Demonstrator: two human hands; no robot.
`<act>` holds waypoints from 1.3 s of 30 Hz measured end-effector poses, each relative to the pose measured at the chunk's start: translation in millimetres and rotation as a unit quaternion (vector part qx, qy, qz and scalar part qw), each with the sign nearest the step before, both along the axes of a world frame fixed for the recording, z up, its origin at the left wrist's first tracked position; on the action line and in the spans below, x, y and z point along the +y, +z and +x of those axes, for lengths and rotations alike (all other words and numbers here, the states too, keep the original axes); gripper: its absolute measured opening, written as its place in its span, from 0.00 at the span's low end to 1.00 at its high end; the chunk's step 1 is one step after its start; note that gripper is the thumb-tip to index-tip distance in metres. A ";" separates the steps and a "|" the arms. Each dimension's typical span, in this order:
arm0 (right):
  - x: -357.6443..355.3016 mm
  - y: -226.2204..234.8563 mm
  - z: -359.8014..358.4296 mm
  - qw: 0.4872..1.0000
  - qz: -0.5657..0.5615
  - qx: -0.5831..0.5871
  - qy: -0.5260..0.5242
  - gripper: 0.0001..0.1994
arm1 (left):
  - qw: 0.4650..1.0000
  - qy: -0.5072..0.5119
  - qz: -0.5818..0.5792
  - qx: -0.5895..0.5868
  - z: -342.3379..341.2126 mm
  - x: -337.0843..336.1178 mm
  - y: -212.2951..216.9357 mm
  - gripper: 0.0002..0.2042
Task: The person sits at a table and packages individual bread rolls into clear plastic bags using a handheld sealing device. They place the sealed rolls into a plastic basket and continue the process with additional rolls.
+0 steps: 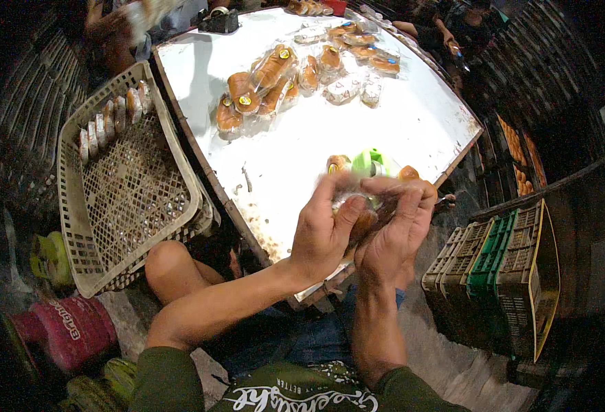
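My left hand [326, 223] and my right hand [400, 237] are raised over the table's near edge, close together. Between them is a bread roll in clear plastic [365, 221], and the fingers of both hands are closed about it. The fingertips are smeared by motion, and much of the roll is hidden behind them. Just beyond the hands sits a bright green tape dispenser [370, 163]. A wrapped bun with a yellow sticker [337, 164] lies left of the dispenser, and another brown bun [408, 173] shows on its right.
Several bagged breads [273, 70] lie across the white table [275, 165]. A beige crate [75, 226] at left holds a row of packed breads [118, 115]. Stacked crates [495, 268] stand right, a red gas cylinder [65, 329] lower left. Other people [446, 34] are at the far side.
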State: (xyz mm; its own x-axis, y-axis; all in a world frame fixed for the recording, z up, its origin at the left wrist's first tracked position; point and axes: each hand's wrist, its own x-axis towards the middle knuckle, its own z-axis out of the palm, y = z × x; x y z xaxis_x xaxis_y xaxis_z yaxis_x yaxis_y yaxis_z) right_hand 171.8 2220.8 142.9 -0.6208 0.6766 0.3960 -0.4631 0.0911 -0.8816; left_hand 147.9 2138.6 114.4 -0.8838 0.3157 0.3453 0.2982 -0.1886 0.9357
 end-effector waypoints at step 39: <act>-11.1 -51.1 17.0 0.963 0.104 -0.236 0.075 0.19 | 0.999 0.021 0.006 -0.028 -24.6 -8.7 -34.4 0.14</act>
State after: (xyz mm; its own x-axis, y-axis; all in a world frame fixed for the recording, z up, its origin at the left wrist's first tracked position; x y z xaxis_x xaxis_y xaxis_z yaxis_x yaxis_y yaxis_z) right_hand 188.8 2209.7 91.8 -0.8497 0.5013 0.1633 -0.0374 0.2516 -0.9671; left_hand 123.3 2129.8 80.0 -0.9142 0.2746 0.2979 0.2525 -0.1889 0.9490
